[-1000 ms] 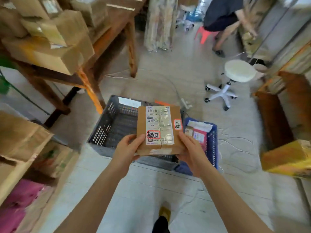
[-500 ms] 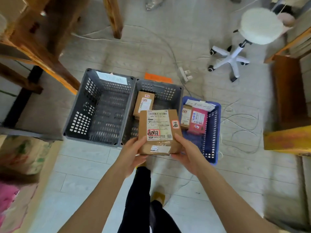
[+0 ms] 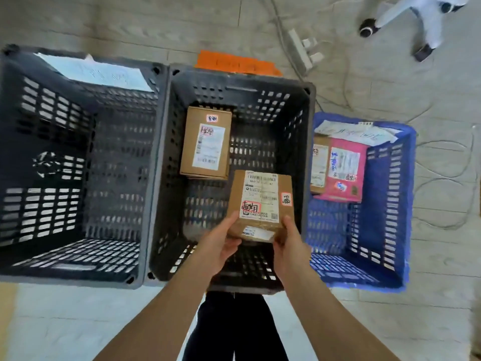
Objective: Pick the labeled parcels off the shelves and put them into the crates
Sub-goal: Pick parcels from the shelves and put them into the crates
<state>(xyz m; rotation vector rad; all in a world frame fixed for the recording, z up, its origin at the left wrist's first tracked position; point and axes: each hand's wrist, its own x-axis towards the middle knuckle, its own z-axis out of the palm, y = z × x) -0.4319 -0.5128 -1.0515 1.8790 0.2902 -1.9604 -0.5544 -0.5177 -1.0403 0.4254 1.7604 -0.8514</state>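
I hold a brown cardboard parcel with a white shipping label and a red-marked sticker inside the middle dark grey crate, low over its right side. My left hand grips its near left corner and my right hand grips its near right corner. Another brown labeled parcel lies on the middle crate's floor, further back. The dark grey crate on the left holds no parcel. The blue crate on the right holds a pink parcel and a brown one.
Paper labels sit on the far rims of the left crate and the blue crate. An orange sheet, a power strip with cables and the white stool base lie on the tiled floor behind. My dark trouser legs stand below.
The view has dropped from the shelves to straight over the crates. Both hands have carried the parcel forward and down into the middle crate.
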